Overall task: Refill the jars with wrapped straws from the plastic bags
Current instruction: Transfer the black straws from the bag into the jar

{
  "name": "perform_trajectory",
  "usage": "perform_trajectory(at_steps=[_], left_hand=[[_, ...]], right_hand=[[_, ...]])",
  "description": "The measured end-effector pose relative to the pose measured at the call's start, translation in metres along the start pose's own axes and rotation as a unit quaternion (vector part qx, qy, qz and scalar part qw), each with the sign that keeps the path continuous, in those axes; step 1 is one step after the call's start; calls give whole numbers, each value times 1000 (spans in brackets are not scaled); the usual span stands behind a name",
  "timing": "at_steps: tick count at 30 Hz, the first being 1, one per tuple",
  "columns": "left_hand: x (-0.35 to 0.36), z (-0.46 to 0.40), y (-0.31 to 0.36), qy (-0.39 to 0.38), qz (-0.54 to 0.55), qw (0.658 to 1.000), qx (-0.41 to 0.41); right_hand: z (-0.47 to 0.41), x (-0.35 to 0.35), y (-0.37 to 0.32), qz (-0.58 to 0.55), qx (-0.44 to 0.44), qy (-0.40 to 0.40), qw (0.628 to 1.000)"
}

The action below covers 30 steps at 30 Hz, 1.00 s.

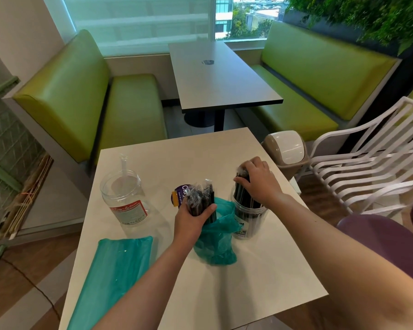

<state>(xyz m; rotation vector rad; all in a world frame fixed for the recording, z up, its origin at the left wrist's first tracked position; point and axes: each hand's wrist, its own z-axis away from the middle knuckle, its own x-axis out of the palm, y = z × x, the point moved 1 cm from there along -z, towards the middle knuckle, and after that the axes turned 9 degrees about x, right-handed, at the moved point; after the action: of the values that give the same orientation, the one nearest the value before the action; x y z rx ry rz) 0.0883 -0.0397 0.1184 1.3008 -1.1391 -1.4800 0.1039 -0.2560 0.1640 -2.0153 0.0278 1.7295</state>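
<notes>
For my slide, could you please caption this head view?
Left hand grips a straw bundle over a bag; right hand presses straws into a jar.

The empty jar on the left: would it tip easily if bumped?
Probably. The empty jar looks like thin clear plastic, so likely light. It stands tall and upright on the table, with only one thin straw inside, so a nudge might slide or topple it.

Both forearms are bare, no sleeves, rings or watch showing; left hand (193, 219), right hand (260, 181).
</notes>
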Motion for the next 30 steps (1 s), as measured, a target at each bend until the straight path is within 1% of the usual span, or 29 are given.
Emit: perform_trajectory(at_steps=[3,6,7,9,12,15,17,19,21,22,23,25,28,30], left_hand=[[0,0,0,0,-6,1000,0],[0,-1,-1,1,-4,1000,-1],[1,0,-1,0,-5,1000,0],[1,0,-1,-2,-9,1000,0],[0,1,-1,-5,-4,1000,-2],[-1,0,-1,-7,-9,1000,1],[-1,1,-1,-8,-10,1000,1],[-2,1,-2,-9,-11,1000,3],[-2,1,-4,-12,-12,1000,5],[-2,1,-4,-14,-12,1000,6],[-2,1,-5,-14,-14,1000,7],[-3,1,-5,-18,-16,1000,11],[-3,3,-7,-31,-10,999,8],[-3,5,-7,-35,1,999,1]], right_hand=[[-1,-8,-1,1,-13,33,999],[2,-12,1,-6,-24,89,996],[4,-11,3,-14,-25,95,995],[9,-5,8,-15,-28,79,996],[13,-1,12,13,-26,57,998],[15,-5,7,52,-27,79,995],[23,-9,0,58,-23,104,993],[35,-13,-11,47,-19,141,989],[50,-11,-24,6,-28,149,988],[58,-7,-30,-47,-30,127,990],[66,-1,-35,-114,-21,85,990],[76,12,-43,-217,30,-15,976],[76,27,-46,-295,90,-120,943],[73,29,-47,-343,103,-184,915]])
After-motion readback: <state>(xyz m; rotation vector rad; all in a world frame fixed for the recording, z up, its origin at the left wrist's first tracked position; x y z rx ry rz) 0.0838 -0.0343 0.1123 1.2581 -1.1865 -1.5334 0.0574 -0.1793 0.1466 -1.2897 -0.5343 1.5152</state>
